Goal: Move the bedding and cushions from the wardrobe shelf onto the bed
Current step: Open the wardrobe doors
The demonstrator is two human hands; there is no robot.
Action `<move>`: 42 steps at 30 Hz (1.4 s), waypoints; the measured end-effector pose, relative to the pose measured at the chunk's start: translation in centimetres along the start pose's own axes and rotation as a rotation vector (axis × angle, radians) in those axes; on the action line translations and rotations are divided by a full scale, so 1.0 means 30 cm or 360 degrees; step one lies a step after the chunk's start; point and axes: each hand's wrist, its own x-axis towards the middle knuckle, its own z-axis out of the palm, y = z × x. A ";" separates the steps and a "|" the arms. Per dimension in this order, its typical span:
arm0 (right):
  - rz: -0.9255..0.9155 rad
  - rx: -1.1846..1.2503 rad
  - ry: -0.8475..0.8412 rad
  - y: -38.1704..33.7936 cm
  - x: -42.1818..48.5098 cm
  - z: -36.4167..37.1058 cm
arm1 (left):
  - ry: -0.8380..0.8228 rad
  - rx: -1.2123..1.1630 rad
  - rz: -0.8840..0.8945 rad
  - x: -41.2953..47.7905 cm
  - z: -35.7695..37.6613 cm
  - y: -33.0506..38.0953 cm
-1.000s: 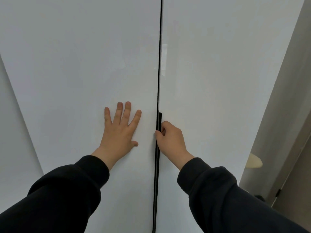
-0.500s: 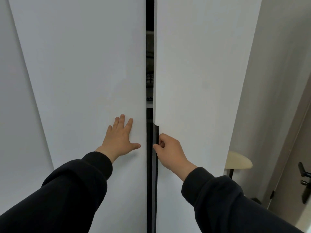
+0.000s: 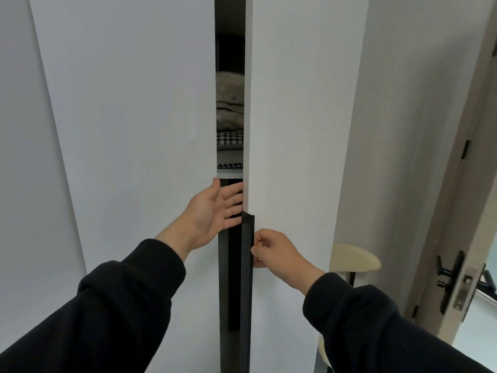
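Two tall white wardrobe doors stand slightly apart, the left door (image 3: 129, 125) and the right door (image 3: 295, 117). Through the gap I see folded beige bedding (image 3: 230, 103) stacked on houndstooth cushions (image 3: 230, 138), all resting on a white shelf (image 3: 230, 173). My right hand (image 3: 274, 253) is closed on the long black handle (image 3: 247, 278) along the right door's edge. My left hand (image 3: 212, 207) is open, palm turned right, fingers reaching into the gap just below the shelf. Most of the shelf is hidden behind the doors.
A cream round stool or table top (image 3: 355, 258) stands right of the wardrobe. Further right is a beige room door (image 3: 462, 238) standing ajar, with a black lever handle (image 3: 449, 275). White wall panels lie to the left.
The gap between the doors has widened, showing the bedding. My left hand left the left door's face and turned into the gap. My right hand kept hold of the handle.
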 end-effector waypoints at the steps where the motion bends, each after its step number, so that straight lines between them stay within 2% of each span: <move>1: 0.0012 -0.0001 -0.0014 -0.005 -0.026 -0.016 | -0.0033 -0.0051 -0.0019 -0.010 0.013 0.004; 4: 0.0046 0.0006 -0.0050 -0.018 -0.099 -0.073 | -0.0143 -0.0123 -0.0078 -0.036 0.061 0.014; 13: 0.0226 -0.0133 -0.0105 -0.060 -0.306 -0.283 | -0.0289 -0.0034 -0.0118 -0.099 0.286 0.023; 21: 0.0341 -0.0143 0.0100 -0.049 -0.493 -0.467 | -0.0425 0.0023 -0.0146 -0.136 0.551 -0.010; 26: 0.0438 0.0018 0.0305 -0.040 -0.603 -0.601 | -0.0478 0.0048 -0.0130 -0.142 0.769 -0.046; 33: 0.0477 0.0172 0.0548 -0.006 -0.705 -0.792 | -0.0580 0.0270 -0.0106 -0.103 1.046 -0.090; 38: 0.0487 0.0237 0.0516 0.019 -0.729 -0.859 | -0.0589 0.0262 -0.0113 -0.043 1.108 -0.113; 42: 0.0367 -0.0038 0.0617 0.043 -0.726 -0.851 | -0.0570 0.0272 -0.0116 -0.029 1.066 -0.100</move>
